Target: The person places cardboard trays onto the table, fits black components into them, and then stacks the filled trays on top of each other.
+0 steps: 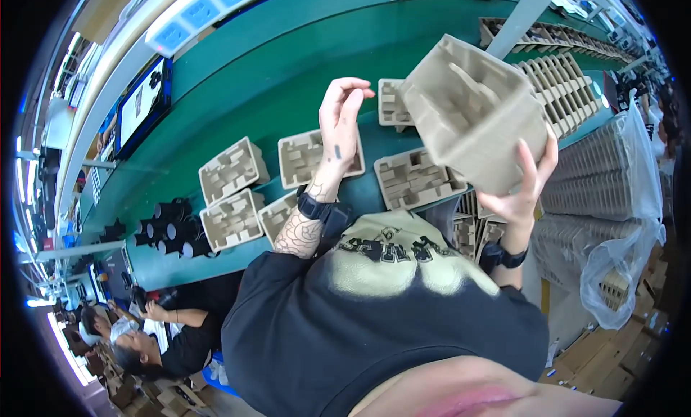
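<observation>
A deep moulded-pulp tray [489,140], greyish brown, is tilted up above the right part of the bench. My right hand [529,176] grips its lower right side, fingers and thumb spread against the wall. My left hand [342,118] is raised to the left of it, holding nothing, with loosely bent fingers and the thumb apart from them. Beneath the left hand lies a shallow pulp tray [299,158] with moulded compartments, partly covered by my wrist. Another compartment tray [414,179] rests below the held one. Part of a further tray [391,104] shows behind it.
More pulp trays [232,171] lie left on the green bench [288,64], beside several black cylindrical items [173,230]. Nested trays [565,93] stand at the right, with plastic-wrapped stacks [590,172] beyond the edge. A metal post [525,21] rises there. Co-workers [165,338] sit lower left.
</observation>
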`<action>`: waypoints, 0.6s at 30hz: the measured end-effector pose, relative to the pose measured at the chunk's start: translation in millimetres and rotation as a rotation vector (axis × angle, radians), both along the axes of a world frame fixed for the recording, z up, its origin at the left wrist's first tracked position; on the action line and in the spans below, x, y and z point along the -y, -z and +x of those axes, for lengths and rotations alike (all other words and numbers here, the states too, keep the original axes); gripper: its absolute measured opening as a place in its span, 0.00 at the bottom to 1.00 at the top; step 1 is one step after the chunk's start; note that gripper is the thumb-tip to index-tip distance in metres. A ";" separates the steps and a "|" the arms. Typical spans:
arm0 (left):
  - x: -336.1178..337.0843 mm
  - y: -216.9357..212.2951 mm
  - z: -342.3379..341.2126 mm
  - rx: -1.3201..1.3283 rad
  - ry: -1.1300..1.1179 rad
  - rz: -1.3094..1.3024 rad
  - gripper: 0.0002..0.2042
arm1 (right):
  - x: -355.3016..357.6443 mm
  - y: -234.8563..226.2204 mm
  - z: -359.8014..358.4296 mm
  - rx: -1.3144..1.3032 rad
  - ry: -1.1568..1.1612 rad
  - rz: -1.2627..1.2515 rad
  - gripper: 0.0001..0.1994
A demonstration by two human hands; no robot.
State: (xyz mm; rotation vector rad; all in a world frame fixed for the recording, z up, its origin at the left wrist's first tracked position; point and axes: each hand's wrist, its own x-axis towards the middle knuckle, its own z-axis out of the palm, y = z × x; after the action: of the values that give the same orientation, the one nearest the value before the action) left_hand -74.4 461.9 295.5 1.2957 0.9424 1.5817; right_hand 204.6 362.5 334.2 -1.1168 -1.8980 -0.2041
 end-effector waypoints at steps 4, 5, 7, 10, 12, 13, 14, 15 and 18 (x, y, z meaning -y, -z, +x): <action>48.3 -51.6 4.0 -0.306 0.085 -0.017 0.11 | -31.4 -42.4 -48.7 0.375 -0.153 -0.072 0.41; 56.4 -51.2 4.8 -0.368 0.141 -0.176 0.10 | -32.2 -48.9 -61.9 0.380 -0.192 -0.075 0.41; 67.3 -47.0 -3.7 -0.265 0.076 -0.173 0.11 | -34.0 -59.8 -84.0 0.441 -0.231 -0.164 0.42; 73.9 -36.9 -26.4 -0.078 -0.066 -0.132 0.13 | -30.0 -72.3 -95.5 0.496 -0.320 -0.240 0.42; 75.4 -32.5 -48.4 -0.042 -0.282 -0.065 0.15 | -21.6 -73.9 -92.3 0.521 -0.395 -0.277 0.42; 87.8 -32.4 -59.8 -0.036 -0.418 -0.034 0.16 | -20.0 -72.7 -94.1 0.587 -0.343 -0.202 0.44; 89.5 -45.9 -52.7 -0.219 -0.434 -0.029 0.16 | -16.2 -76.6 -87.5 0.650 -0.237 -0.133 0.46; 100.0 -63.7 -50.7 -0.417 -0.482 -0.043 0.17 | -18.0 -74.1 -80.8 0.645 -0.325 -0.125 0.46; 159.2 -86.9 -57.3 -0.629 -0.460 -0.044 0.16 | -32.4 -45.4 -68.1 0.137 -0.563 -0.335 0.52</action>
State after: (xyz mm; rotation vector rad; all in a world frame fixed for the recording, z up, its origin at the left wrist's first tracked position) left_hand -131.7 302.7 382.3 1.6678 1.7547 1.4805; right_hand 136.5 394.9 379.7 -0.7429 -2.3460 0.3722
